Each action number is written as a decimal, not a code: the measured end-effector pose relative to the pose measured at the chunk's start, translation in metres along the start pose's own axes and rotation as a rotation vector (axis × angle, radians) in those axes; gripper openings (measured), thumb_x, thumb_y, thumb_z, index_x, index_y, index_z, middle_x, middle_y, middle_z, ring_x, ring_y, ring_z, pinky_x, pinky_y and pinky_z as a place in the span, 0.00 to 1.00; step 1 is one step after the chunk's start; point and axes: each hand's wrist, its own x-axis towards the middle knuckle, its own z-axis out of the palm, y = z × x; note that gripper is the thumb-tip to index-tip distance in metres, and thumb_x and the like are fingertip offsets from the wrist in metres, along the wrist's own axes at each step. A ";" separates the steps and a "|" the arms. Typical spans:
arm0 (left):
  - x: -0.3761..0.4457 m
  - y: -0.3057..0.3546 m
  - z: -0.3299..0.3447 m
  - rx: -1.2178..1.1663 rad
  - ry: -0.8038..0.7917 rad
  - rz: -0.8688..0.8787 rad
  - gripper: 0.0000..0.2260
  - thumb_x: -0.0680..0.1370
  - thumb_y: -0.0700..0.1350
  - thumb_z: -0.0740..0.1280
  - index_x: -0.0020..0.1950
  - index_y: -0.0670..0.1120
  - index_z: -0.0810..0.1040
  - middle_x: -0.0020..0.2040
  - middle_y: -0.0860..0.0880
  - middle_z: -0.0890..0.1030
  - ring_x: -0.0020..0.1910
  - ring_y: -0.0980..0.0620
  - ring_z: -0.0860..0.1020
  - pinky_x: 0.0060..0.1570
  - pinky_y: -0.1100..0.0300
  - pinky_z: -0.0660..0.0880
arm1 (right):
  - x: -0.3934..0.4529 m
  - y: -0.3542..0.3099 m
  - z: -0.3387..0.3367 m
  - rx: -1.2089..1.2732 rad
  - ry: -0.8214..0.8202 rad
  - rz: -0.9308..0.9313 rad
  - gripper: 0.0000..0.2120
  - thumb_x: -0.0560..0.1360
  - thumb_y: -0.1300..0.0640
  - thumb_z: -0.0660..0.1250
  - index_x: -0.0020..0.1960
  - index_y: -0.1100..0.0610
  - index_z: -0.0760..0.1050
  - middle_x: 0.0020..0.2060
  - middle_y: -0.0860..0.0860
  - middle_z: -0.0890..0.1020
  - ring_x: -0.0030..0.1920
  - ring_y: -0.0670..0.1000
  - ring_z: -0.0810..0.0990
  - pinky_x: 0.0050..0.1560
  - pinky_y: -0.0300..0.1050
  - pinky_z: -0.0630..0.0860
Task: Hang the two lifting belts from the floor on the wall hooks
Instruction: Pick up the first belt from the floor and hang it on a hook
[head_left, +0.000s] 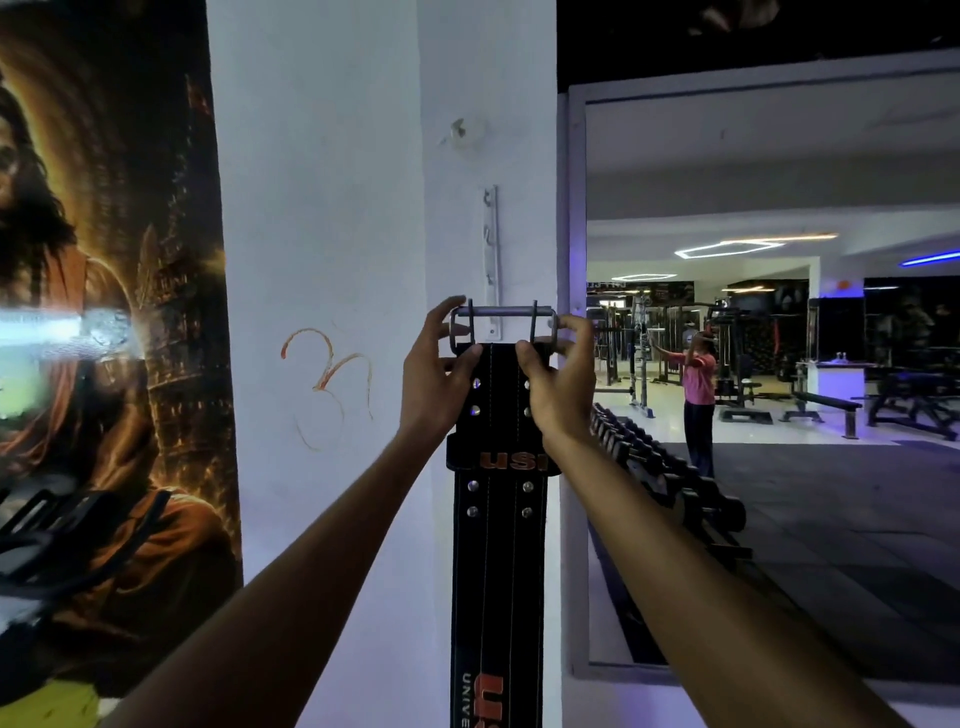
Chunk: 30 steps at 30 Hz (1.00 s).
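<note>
A black lifting belt (498, 545) with rivets and orange lettering hangs straight down against a white pillar. Its metal double-prong buckle (503, 318) is at the top, held up against the lower end of a white vertical hook rail (491, 244) fixed to the pillar. My left hand (439, 374) grips the belt's top left edge and the buckle's left side. My right hand (558, 374) pinches the top right edge and the buckle's right side. Whether the buckle rests on a hook is hidden. A second belt is not in view.
A large dark poster (104, 338) covers the wall to the left. A big framed mirror (769, 364) on the right reflects the gym, a dumbbell rack (670, 493) and a person in a pink top (698, 395). Orange scribble (327, 384) marks the pillar.
</note>
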 end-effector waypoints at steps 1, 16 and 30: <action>0.003 -0.004 0.002 0.017 0.001 0.012 0.24 0.79 0.35 0.68 0.72 0.53 0.73 0.57 0.49 0.80 0.42 0.68 0.80 0.41 0.68 0.79 | 0.003 0.003 0.001 -0.010 0.007 -0.038 0.22 0.74 0.59 0.72 0.64 0.51 0.67 0.52 0.47 0.79 0.57 0.50 0.79 0.58 0.56 0.78; 0.059 -0.137 0.026 -0.004 -0.068 0.099 0.08 0.79 0.35 0.68 0.56 0.44 0.75 0.52 0.57 0.80 0.38 0.53 0.82 0.43 0.50 0.83 | 0.063 0.119 0.057 -0.063 -0.009 -0.095 0.07 0.73 0.61 0.71 0.48 0.50 0.80 0.47 0.46 0.84 0.49 0.54 0.84 0.54 0.60 0.80; 0.117 -0.201 0.039 -0.158 -0.016 0.023 0.12 0.75 0.36 0.74 0.57 0.46 0.83 0.54 0.51 0.84 0.51 0.54 0.85 0.47 0.61 0.83 | 0.108 0.161 0.101 -0.006 0.030 -0.003 0.11 0.75 0.64 0.71 0.55 0.53 0.82 0.48 0.39 0.83 0.39 0.55 0.84 0.37 0.48 0.82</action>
